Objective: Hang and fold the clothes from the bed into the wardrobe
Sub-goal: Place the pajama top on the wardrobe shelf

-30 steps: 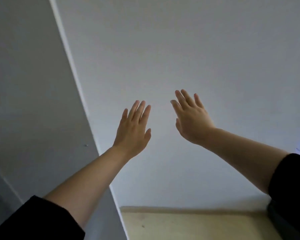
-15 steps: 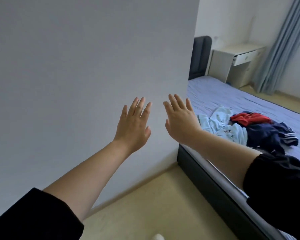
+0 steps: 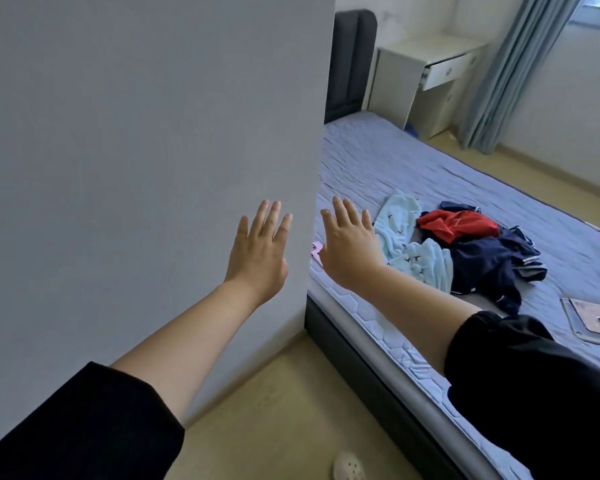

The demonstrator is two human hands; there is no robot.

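Note:
Both my hands are stretched out in front of me with straight fingers, holding nothing. My left hand (image 3: 258, 252) is raised before a grey wall (image 3: 146, 168). My right hand (image 3: 349, 247) is up at the wall's corner, over the near edge of the bed (image 3: 395, 174). A heap of clothes lies on the bed right of my right hand: a light blue garment (image 3: 413, 251), a red one (image 3: 456, 223) and a dark navy one (image 3: 489, 268). The wardrobe is out of view.
A small pink object (image 3: 316, 250) lies on the bed beside my right hand. A tablet (image 3: 593, 318) rests on the bed at the right. A white desk (image 3: 426, 74) and blue curtain (image 3: 506, 71) stand beyond the bed. A white slipper (image 3: 349, 465) sits on the floor.
The view has swung right, from the wall and a grey panel to the bed with the clothes. Both hands stay raised, straight-fingered and empty.

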